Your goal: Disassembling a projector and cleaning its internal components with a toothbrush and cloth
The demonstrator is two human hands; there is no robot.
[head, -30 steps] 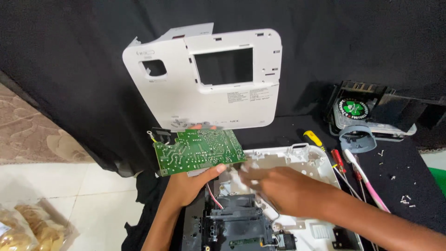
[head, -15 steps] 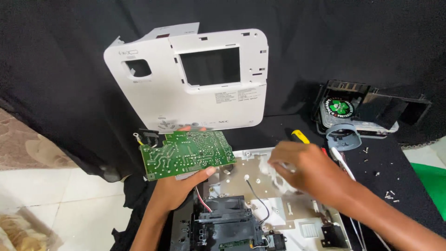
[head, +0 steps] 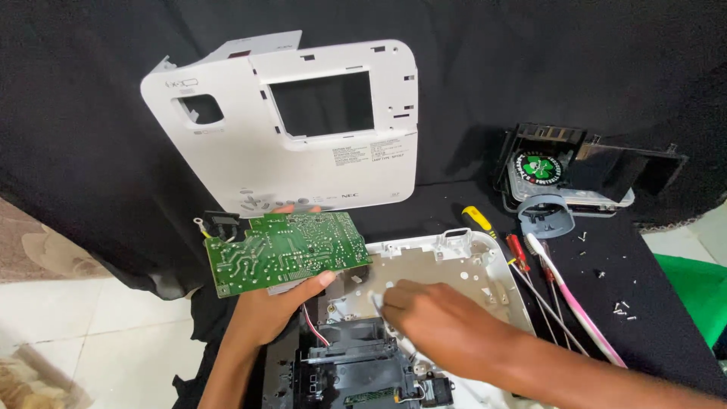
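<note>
Item: green rectangular printed circuit board (head: 286,250), solder side up, gripped at its lower edge by the left hand (head: 265,314) and held lifted above the left part of the opened white plastic projector base (head: 485,273). The right hand (head: 439,326) is laid on the base's grey metal plate (head: 424,269), fingertips pinched on a small part that cannot be made out. Step judged in hand: board removal; a red wire (head: 312,324) beneath must be cleared first.

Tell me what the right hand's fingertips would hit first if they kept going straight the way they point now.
The right hand points left and slightly up across the pale metal plate of the open white chassis. Going on, its fingertips would probably first meet the left hand, at the thumb under the green circuit board; depth is unclear.
</note>
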